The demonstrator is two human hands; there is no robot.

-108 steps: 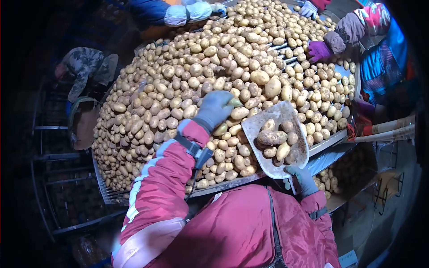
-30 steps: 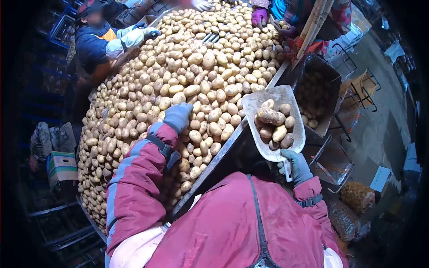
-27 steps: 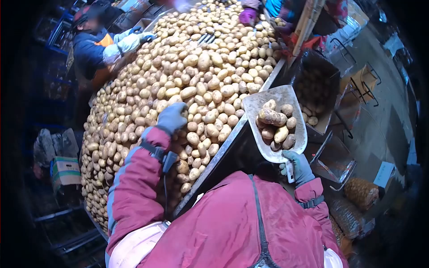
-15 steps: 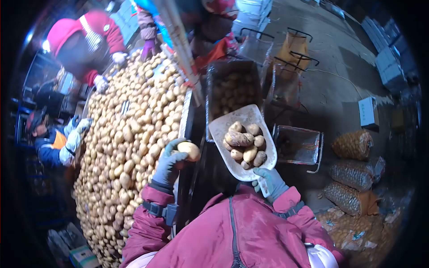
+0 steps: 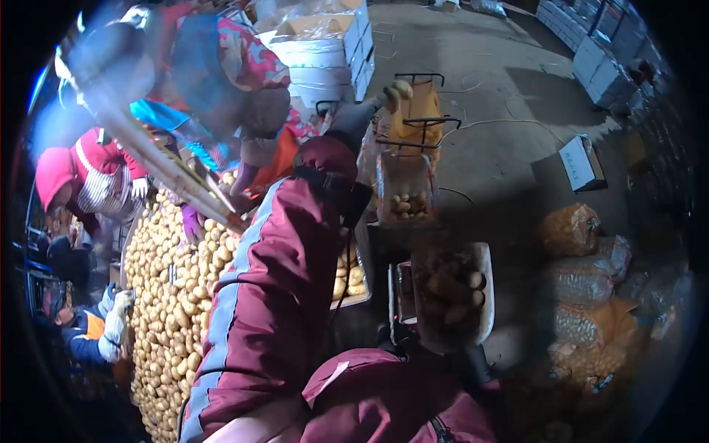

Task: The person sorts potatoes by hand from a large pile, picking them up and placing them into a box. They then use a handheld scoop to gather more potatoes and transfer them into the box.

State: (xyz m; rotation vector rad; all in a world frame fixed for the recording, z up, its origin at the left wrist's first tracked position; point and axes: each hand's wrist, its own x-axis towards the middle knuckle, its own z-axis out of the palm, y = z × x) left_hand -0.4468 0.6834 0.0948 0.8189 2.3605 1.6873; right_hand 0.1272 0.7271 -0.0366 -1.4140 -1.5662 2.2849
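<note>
My left arm is stretched far forward, and my left hand (image 5: 377,103) is closed on a potato (image 5: 402,89) in front of the orange sack (image 5: 422,111). Low on the right, my right hand (image 5: 476,362) is in deep shadow, its fingers hard to make out, at the near end of the white scoop (image 5: 488,295). Several potatoes (image 5: 450,288) lie in the scoop, which is partly over a wire-framed bin (image 5: 402,295). To the left spreads a large heap of potatoes (image 5: 173,317).
Co-workers in a red hood (image 5: 55,173), a patterned jacket (image 5: 244,59) and blue clothing (image 5: 85,340) stand around the heap. A slanted pole (image 5: 162,162) crosses the upper left. Another bin (image 5: 406,184) holds potatoes. Filled sacks (image 5: 580,284) lie at right, near a box (image 5: 581,162).
My left hand has moved from beside the heap up and forward with a potato. The scoop has shifted right and down into shadow. The view has turned, and my left sleeve covers part of the heap.
</note>
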